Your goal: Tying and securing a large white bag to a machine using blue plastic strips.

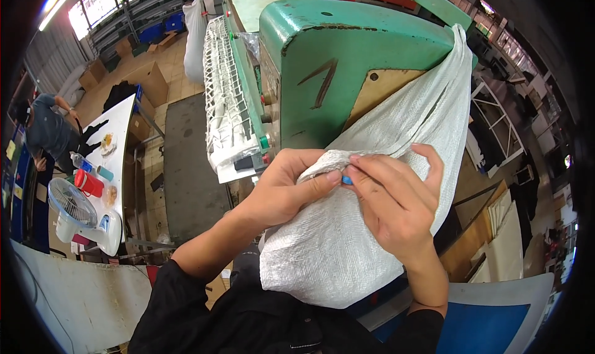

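Observation:
A white woven sack (331,261) hangs in front of me, its upper end caught over the corner of a green machine (322,56). My left hand (285,190) is closed on the gathered edge of the sack, thumb on top. My right hand (396,208) pinches the same edge from the other side, its fingertips almost meeting the left thumb and its little finger raised. Between the two hands a small blue thing (346,180) peeks out; its kind is too covered to make out.
Left of the machine runs a rack with white netting (229,100). A white table (124,143) holds a red jug (88,183), a bottle and a fan (80,211). Another person (49,131) stands beyond it. Wooden boards (477,236) and a blue panel (477,323) are at right.

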Available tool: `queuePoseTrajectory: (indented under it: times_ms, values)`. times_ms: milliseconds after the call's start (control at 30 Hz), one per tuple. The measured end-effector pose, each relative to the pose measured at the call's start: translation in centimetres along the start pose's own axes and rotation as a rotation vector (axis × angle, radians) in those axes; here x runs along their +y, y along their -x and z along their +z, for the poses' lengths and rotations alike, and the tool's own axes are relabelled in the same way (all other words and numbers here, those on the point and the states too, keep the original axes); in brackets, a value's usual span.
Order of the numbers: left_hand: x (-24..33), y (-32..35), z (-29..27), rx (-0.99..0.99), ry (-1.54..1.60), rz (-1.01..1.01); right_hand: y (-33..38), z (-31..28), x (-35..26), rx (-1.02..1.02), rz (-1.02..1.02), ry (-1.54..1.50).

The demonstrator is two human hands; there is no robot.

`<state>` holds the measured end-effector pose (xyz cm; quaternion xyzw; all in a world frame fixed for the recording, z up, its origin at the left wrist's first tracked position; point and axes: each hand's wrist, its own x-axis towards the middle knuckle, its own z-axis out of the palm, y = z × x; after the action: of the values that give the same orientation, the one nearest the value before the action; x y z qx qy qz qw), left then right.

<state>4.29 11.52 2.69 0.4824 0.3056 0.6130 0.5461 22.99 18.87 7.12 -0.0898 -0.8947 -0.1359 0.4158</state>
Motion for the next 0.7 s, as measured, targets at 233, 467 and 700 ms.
queuePoseTrajectory:
  times_ms: [233, 467, 700]
  values:
    - [2.0, 0.0, -1.6, 0.177, -0.503, 0.336, -1.7, -5.9, 0.8, 0.169, 0.118, -0.024]
    - [10.3, -2.3, 6.6, -0.037, -0.685, 0.861, -13.2, -11.6, 6.4, 0.813, 0.470, -0.031]
    - [15.1, -2.7, 8.8, -0.335, -0.623, 0.818, -13.9, -11.1, 12.4, 0.342, 0.330, -0.606]
